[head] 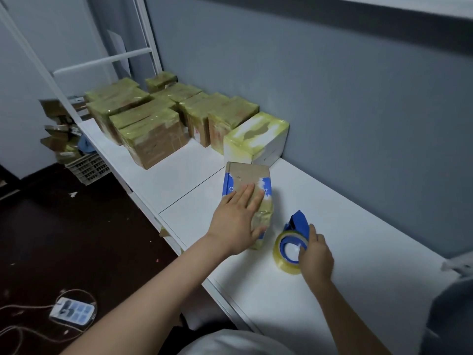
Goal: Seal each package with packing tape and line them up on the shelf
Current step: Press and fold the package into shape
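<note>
Package (pixel 247 198) on shelf (pixel 332 226), tape dispenser (pixel 294 242) right, sealed packages (pixel 153 124) behind.

On the white shelf (pixel 332 226), the left hand (pixel 236 221) presses flat on a brown and blue package (pixel 245 180) partly wrapped in yellowish tape. Just to its right, the right hand (pixel 316 257) grips a blue tape dispenser (pixel 294 239) resting on the shelf. Farther left, taped packages (pixel 153 129) stand in rows, the nearest one white (pixel 258 139). A power strip (pixel 71 310) lies on the dark floor.
</note>
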